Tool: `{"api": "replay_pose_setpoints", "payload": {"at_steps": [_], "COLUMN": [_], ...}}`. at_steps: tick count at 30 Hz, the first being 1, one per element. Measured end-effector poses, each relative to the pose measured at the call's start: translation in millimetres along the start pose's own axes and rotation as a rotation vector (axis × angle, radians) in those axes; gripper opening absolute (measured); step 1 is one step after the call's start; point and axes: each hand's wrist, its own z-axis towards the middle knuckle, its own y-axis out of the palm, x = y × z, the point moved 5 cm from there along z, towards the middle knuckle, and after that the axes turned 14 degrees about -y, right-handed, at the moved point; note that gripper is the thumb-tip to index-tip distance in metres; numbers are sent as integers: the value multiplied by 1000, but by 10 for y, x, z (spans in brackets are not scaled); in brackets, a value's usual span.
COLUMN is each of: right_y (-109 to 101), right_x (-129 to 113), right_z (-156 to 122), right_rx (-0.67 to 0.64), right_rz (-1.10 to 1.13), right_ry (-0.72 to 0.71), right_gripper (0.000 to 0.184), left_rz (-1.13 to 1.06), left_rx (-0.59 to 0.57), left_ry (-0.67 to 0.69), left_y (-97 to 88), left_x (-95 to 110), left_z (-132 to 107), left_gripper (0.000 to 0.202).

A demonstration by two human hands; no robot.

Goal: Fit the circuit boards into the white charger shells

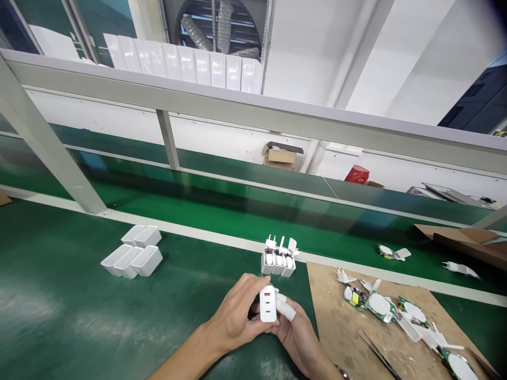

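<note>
- A white charger (268, 315) is held over the green table (79, 327), its three ports facing the wearer.
- Left hand (232, 316): fingers bent, closed on the charger's edges.
- Right hand (297, 332): partly white-capped fingers (285, 310) curled closed on its other side.
- Just beyond: three filled casings (279, 269).
- Right: brown board (328, 330) with circuit boards (379, 306), tweezers (378, 352).
- Left: five open casings (147, 262).
</note>
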Motion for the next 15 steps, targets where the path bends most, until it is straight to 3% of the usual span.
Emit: {"api": "replay_pose_setpoints", "payload": {"at_steps": [2, 4, 7, 9, 12, 15], "right_y": [-72, -121, -87, -128, -442, -796], "right_x": [15, -36, -160, -222, -264, -192], "right_z": [5, -10, -65, -65, 43, 235], "right_rx": [23, 35, -69, -71, 198, 384], "right_rz": [-132, -342, -665, -816, -953, -959], "right_ry": [-100, -292, -587, -690, -691, -645], "right_gripper": [42, 38, 29, 25, 30, 48], "left_rz": [8, 38, 43, -13, -67, -62], "left_rx": [-15, -21, -30, -11, 77, 131], "left_ry": [-29, -100, -309, -483, -699, -789], "left_y": [6, 14, 23, 3, -83, -160], "left_x": [-20, -62, -208, -359, -614, -822], "left_z": [-3, -4, -8, -12, 15, 134], "left_gripper": [78, 77, 74, 76, 79, 80]}}
